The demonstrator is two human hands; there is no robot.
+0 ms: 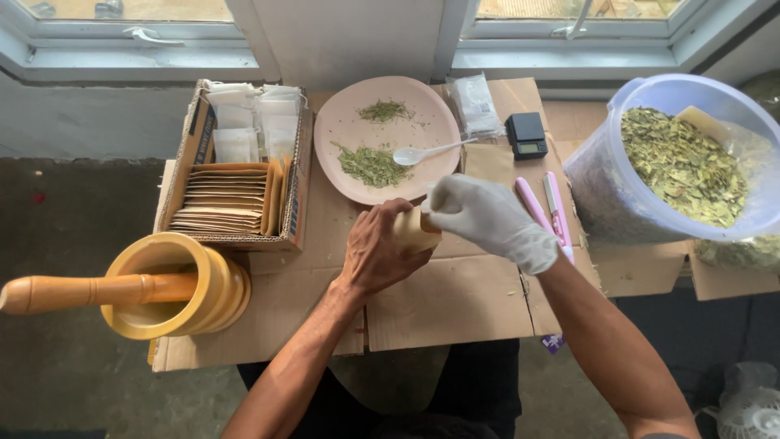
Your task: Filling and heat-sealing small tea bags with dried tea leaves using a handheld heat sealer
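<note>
The bare left hand (378, 252) clamps a small tan packet (413, 232) (perhaps paper), steadying it; gloved right hand (487, 219) pinches its top at the cardboard's (455, 305) middle.

Small tan pouch (414, 230) mostly covered by left hand (375, 252) and gloved right hand (487, 219); its opening and contents not visible. Fingertips of both hands tucked behind pouch, grip unclear. Pestle (89, 293) cut at left edge, working end sunk out of sight inside yellow mortar (175, 284). Clear tub of dried leaves (682, 162) clipped by right edge. Screen of small black scale (526, 135) too small to read. Pink tool (546, 207) partly hidden under right wrist, kind uncertain. White fan-like object (747, 406) cropped at bottom right corner. Sachets (244, 122) in cardboard box (296, 195) overlapped, count uncertain.
</note>
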